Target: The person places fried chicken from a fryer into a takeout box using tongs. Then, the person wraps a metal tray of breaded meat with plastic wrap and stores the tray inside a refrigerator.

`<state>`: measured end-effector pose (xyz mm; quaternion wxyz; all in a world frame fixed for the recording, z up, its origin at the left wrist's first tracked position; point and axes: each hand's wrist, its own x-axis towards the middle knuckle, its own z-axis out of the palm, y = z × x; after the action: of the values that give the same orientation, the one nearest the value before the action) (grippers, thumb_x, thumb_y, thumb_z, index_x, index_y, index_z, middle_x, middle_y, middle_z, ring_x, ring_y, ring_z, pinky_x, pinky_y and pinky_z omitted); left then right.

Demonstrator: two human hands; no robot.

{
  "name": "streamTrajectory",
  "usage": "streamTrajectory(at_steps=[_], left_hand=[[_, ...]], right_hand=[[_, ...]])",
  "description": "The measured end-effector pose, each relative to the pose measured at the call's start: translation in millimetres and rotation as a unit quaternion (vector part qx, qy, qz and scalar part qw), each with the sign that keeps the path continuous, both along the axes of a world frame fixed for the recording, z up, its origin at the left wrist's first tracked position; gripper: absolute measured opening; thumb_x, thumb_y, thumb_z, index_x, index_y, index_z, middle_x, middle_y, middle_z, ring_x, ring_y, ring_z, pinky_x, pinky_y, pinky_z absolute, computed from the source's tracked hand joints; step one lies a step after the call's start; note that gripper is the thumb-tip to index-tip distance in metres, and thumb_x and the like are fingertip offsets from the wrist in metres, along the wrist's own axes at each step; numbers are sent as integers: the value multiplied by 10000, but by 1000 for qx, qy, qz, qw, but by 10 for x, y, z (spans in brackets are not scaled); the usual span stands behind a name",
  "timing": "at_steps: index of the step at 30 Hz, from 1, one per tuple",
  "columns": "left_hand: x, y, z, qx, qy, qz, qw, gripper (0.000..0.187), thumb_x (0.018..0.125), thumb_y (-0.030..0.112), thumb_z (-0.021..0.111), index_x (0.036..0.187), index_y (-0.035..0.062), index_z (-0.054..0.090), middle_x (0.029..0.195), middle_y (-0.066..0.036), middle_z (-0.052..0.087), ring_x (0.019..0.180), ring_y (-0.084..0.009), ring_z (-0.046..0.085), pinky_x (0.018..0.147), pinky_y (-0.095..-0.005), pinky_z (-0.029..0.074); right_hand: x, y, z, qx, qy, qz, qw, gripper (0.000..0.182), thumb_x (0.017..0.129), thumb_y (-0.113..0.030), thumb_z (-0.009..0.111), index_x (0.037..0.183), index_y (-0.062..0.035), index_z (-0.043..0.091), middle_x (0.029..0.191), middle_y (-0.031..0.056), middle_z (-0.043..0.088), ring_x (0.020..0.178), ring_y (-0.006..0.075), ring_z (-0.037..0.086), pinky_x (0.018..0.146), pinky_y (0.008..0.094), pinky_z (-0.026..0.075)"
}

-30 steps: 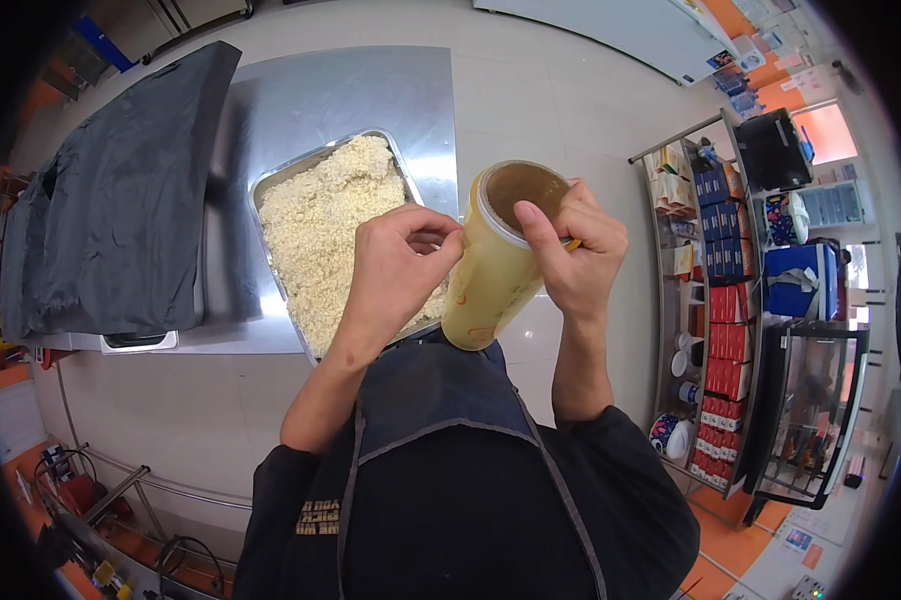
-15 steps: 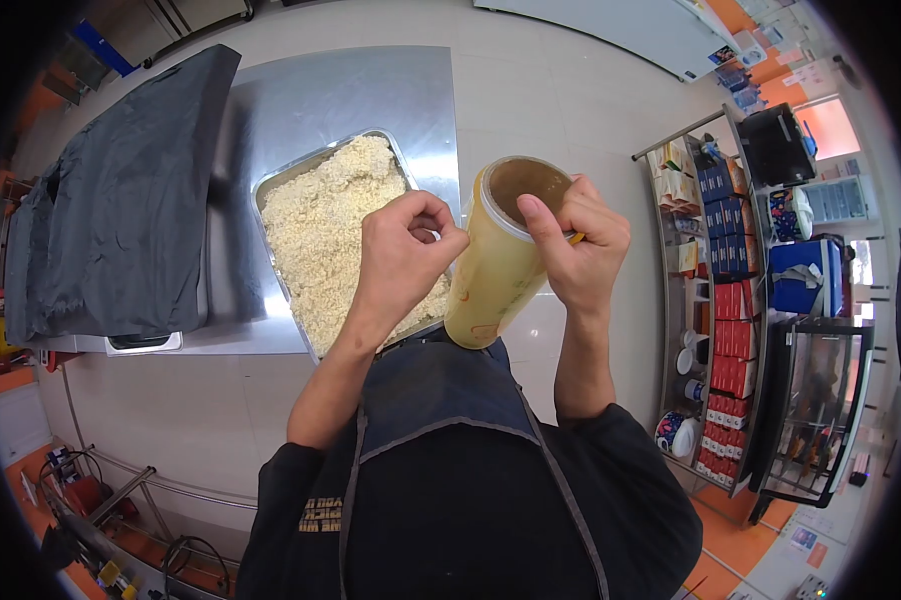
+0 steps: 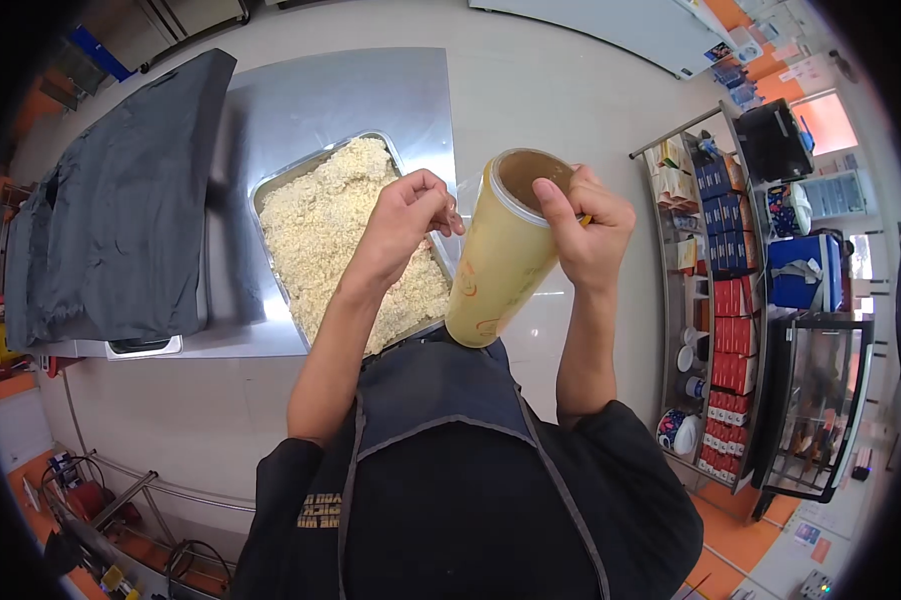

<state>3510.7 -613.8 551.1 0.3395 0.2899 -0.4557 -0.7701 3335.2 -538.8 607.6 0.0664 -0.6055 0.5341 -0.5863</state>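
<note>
A large yellowish roll of cling film [image 3: 506,255] stands tilted, its lower end against the apron at my waist. My right hand [image 3: 591,225] is closed over the rim at its open upper end, thumb on the near side. Just left of the roll is my left hand [image 3: 416,215], fingers curled and drawn together; whatever is between them, if anything, is too fine to make out. Beneath and beyond the left hand, a metal tray [image 3: 259,190] holds a heaped pale yellow, crumbly food [image 3: 321,225].
The tray rests on a steel table [image 3: 361,90]. Dark plastic sheeting [image 3: 121,200] covers something on the table's left. To the right stands a shelf rack [image 3: 671,330] with boxes, beside a blue cooler [image 3: 801,275] and a glass-fronted cabinet [image 3: 816,410].
My left hand has turned and its fingers have loosened slightly, now pointing right. The roll has tilted slightly, with my right hand still on its rim.
</note>
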Motion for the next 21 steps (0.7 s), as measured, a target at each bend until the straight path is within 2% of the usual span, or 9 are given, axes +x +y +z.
streamTrajectory(at_steps=[2, 4, 7, 8, 11, 14, 17, 20, 21], left_hand=[[-25, -45, -5, 39, 31, 3, 999, 88, 857, 75, 450, 782, 39, 478, 636, -11, 507, 585, -108, 520, 558, -246, 409], [-35, -121, -22, 17, 14, -14, 1000, 88, 859, 81, 455, 781, 43, 469, 631, 2, 474, 563, -95, 471, 539, -235, 381], [-65, -223, 7, -28, -9, -51, 998, 74, 866, 98, 428, 803, 71, 456, 624, 25, 427, 559, -83, 424, 524, -219, 341], [-78, -231, 31, -44, -16, -67, 997, 71, 869, 105, 413, 814, 84, 452, 621, 34, 411, 562, -80, 412, 522, -214, 328], [-138, -226, 153, -92, -60, -103, 989, 77, 861, 112, 493, 913, 62, 519, 598, 59, 386, 555, -56, 388, 508, -206, 318], [-186, -127, 234, -199, -117, -171, 958, 169, 820, 151, 608, 949, 46, 575, 592, 43, 389, 532, -54, 344, 488, -232, 295], [-265, -88, 339, -282, -170, -188, 925, 174, 790, 146, 654, 937, 54, 642, 574, 10, 385, 527, -74, 331, 482, -251, 294], [-328, -75, 354, -351, -118, -137, 919, 131, 791, 159, 657, 874, 61, 683, 569, -24, 390, 528, -94, 342, 486, -264, 307], [-342, -97, 344, -343, -131, -116, 923, 120, 804, 162, 649, 859, 63, 689, 577, -26, 417, 539, -108, 366, 506, -264, 327]], right_hand=[[-46, -11, -7, 3, -6, 16, 1000, 386, 698, -42, 720, 476, -18, 405, 466, -2, 335, 502, 111, 288, 475, 267, 250], [-140, 3, -19, 17, -14, 39, 999, 391, 705, -32, 709, 479, -17, 389, 472, -4, 319, 505, 105, 276, 505, 259, 290], [-288, -27, -72, -12, -36, 102, 994, 390, 724, -10, 672, 485, -15, 363, 485, -6, 298, 509, 101, 262, 615, 283, 364], [-348, -24, -90, -11, -48, 114, 992, 389, 729, -4, 659, 488, -13, 354, 488, -5, 293, 510, 103, 260, 657, 300, 373], [-461, 26, -95, -12, -95, 142, 985, 373, 746, 8, 604, 500, -8, 324, 491, -5, 278, 511, 112, 260, 779, 373, 393], [-591, 137, -92, -29, -93, 153, 983, 371, 749, -7, 598, 503, -7, 321, 489, -6, 276, 512, 122, 267, 799, 392, 391], [-565, 253, 146, -70, -70, 161, 982, 377, 735, -35, 611, 488, -14, 327, 470, 0, 283, 505, 140, 289, 796, 429, 387], [-548, 309, 342, -107, -28, 166, 980, 372, 721, -70, 626, 474, -14, 353, 452, 7, 294, 494, 149, 306, 781, 473, 381], [-563, 316, 411, -115, -11, 169, 979, 371, 724, -80, 626, 474, -12, 360, 451, 7, 297, 492, 149, 309, 778, 477, 379]])
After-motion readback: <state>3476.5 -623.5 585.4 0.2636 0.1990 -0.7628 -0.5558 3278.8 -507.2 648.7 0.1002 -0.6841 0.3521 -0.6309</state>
